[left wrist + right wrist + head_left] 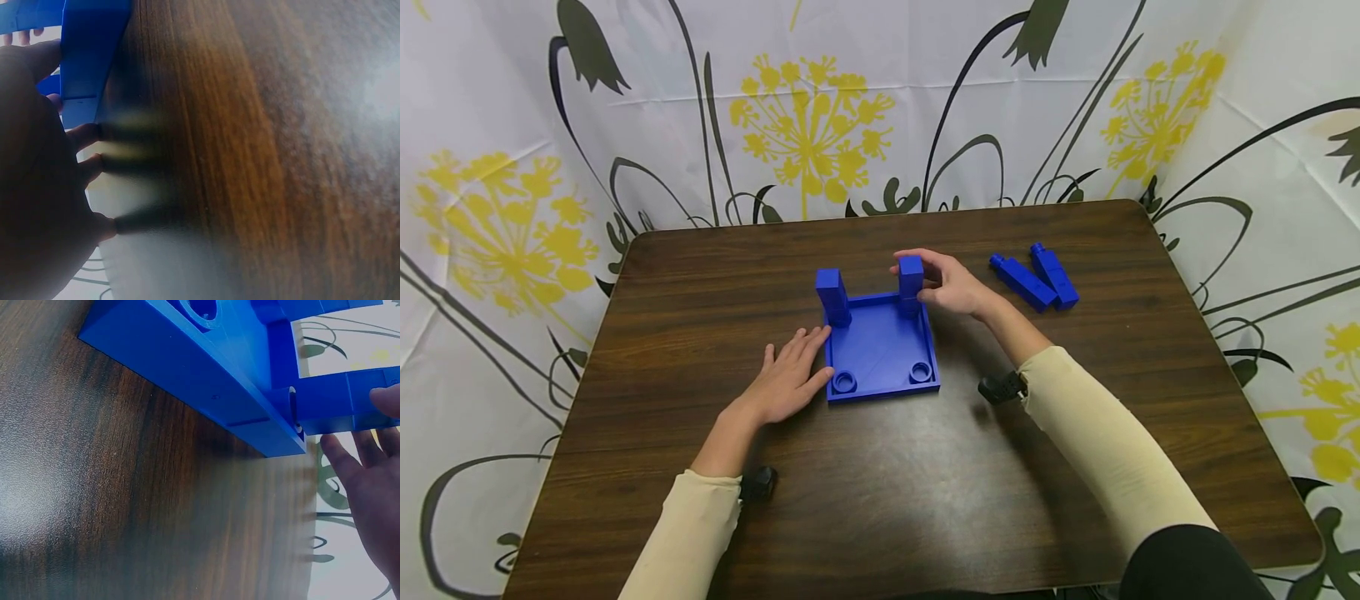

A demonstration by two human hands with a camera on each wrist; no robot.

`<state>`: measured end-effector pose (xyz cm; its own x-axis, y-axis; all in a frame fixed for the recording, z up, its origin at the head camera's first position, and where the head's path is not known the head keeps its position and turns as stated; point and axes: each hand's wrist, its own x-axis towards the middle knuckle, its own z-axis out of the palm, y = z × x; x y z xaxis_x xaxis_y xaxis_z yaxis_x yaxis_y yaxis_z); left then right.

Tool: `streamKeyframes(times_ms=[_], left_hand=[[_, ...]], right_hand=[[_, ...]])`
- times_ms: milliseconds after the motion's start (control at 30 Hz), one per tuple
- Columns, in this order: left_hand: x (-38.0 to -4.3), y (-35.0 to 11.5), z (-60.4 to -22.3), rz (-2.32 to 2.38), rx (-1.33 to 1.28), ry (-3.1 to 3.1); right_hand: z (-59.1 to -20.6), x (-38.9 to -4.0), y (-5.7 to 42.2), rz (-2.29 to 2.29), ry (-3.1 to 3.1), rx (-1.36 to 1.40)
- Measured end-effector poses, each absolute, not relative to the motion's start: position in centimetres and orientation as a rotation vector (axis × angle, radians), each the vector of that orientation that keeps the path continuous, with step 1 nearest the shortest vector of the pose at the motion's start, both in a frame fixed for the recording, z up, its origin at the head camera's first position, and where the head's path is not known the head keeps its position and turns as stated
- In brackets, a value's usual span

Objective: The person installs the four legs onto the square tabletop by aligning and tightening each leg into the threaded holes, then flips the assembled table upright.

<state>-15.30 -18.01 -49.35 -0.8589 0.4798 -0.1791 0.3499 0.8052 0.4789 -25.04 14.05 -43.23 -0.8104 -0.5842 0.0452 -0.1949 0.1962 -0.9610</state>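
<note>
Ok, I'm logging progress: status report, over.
Right hand gripping far-right post. Left hand touching left side of tray. Near sockets empty, two loose posts lying right. Nothing visible in the way.

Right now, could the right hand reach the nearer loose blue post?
Probably yes: nothing stands between the right hand and that loose post, but it would first have to release the upright post it holds.

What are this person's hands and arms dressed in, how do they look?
The left sleeve and right sleeve are plain cream, each with a small black device near its end. Black cloth shows beyond the right sleeve. The left hand and right hand wear no gloves.
</note>
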Motion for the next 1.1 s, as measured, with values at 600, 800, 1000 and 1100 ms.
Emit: streamKeyframes(times_ms=[600,800,1000,1100], left_hand=[[-15.6,-18.2,-49.9,0.618,0.622,2.697],[-15.6,-18.2,-49.9,0.631,0.632,2.700],[-15.4,-18.0,-49.5,0.647,0.647,2.705],[-15.4,-18.0,-49.4,0.629,0.642,2.707]], right_hand=[[-45.0,-26.1,14.6,-1.588,2.199,-0.778],[-45.2,-26.2,14.5,-1.577,2.221,-0.770],[-45.4,-26.2,14.2,-1.574,2.257,-0.787],[-45.5,-26.2,14.1,-1.537,2.309,-0.797]])
